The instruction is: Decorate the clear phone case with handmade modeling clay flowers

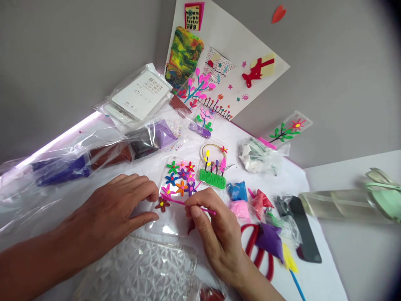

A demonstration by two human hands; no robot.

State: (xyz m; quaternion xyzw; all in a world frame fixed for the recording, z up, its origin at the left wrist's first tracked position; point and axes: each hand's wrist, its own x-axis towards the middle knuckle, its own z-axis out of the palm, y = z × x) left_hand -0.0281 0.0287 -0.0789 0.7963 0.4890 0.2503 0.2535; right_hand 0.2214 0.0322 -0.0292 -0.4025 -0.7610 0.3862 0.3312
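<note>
A clear phone case (175, 221) lies on the white table, with several colourful clay flowers on its upper part. My right hand (213, 232) pinches a thin pink stick (203, 209) whose tip reaches the brown flower (162, 204) and the pink flower (167, 191) at the case's left edge. Beside that edge is my left hand (125, 205), thumb and forefinger apart with nothing visible between them. Just above stands out a second clear case (212, 177) decorated with green clay grass and small flowers.
Clay packets in blue (238, 191), red and purple (270, 241), red scissors (258, 255) and a dark phone (303, 230) lie right. A textured clear box (140, 267) is in front. Bagged clay (109, 156) and white packages (140, 94) sit back left; a bottle (332, 202) is far right.
</note>
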